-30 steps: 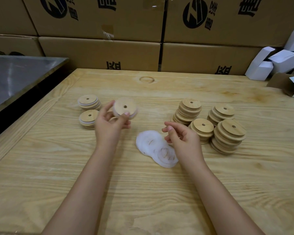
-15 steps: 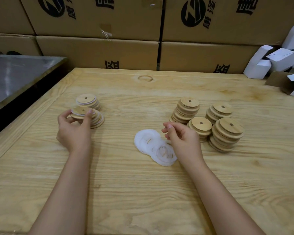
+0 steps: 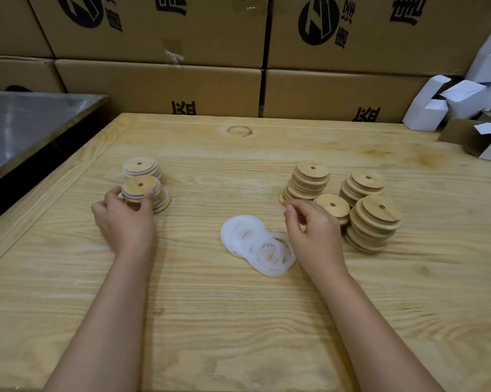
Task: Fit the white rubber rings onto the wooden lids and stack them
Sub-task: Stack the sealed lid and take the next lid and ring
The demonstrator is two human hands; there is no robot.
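Head view: the left hand (image 3: 124, 219) clamps thumb and fingers on the ringed top lid (image 3: 141, 188) of the near left stack, not far from the left edge of the table (image 3: 238, 321) (a second ringed stack (image 3: 139, 166) sits just behind). The right hand (image 3: 313, 233) hovers with fingers loosely curled on nothing, over the right edge of the white rings (image 3: 255, 244), just beside four plain stacks (image 3: 374, 219). Bare wood stretches between both arms down to the near edge.
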